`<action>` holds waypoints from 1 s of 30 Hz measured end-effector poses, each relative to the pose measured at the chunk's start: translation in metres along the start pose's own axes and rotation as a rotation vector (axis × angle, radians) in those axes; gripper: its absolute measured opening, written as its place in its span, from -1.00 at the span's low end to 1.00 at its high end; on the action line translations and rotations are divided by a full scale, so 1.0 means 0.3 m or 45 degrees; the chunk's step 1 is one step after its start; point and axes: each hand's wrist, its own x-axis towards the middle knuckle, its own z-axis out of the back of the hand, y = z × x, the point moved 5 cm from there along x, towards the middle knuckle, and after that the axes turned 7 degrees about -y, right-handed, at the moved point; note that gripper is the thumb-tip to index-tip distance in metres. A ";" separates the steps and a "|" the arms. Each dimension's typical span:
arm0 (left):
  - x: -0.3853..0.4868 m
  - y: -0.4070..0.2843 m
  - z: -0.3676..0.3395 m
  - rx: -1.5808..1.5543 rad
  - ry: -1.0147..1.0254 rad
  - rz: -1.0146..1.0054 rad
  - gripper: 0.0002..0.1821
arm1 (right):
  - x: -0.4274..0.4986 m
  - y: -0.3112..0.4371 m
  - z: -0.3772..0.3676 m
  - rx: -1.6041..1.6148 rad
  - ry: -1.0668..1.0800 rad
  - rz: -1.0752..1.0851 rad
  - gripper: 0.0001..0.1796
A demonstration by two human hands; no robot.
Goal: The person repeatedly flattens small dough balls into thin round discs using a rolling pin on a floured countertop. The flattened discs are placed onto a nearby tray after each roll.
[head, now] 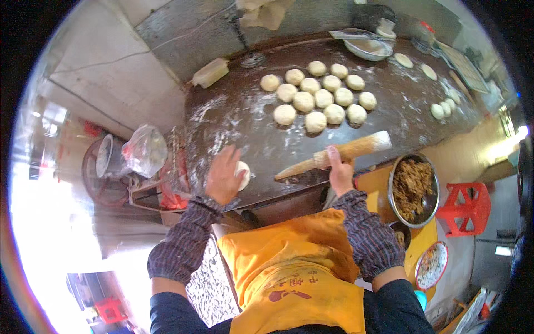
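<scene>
My left hand (224, 175) is spread flat at the front left of the dark worktop (258, 142), its thumb side over a white round of dough (243, 177). Part of that dough is hidden under the hand, and the hand looks slightly blurred. In my right hand (341, 173) is a thick wooden rolling pin (362, 145), gripped near its middle and slanted above the worktop's front edge. Its tapered end points left, and its right end is white with flour. Behind both hands sit several round dough balls (323, 98) in a loose cluster.
At the back right stands a metal basin (369, 51), with flattened dough rounds (404, 60) and small dough balls (437, 111) farther right. A steel bowl of brown filling (413, 188) rests on a yellow table (373, 183) beside a red stool (467, 208). Left is a bagged container (146, 150).
</scene>
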 end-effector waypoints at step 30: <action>0.151 0.253 0.110 -0.649 -0.068 0.818 -0.50 | 0.016 -0.025 0.034 0.083 -0.085 -0.107 -0.63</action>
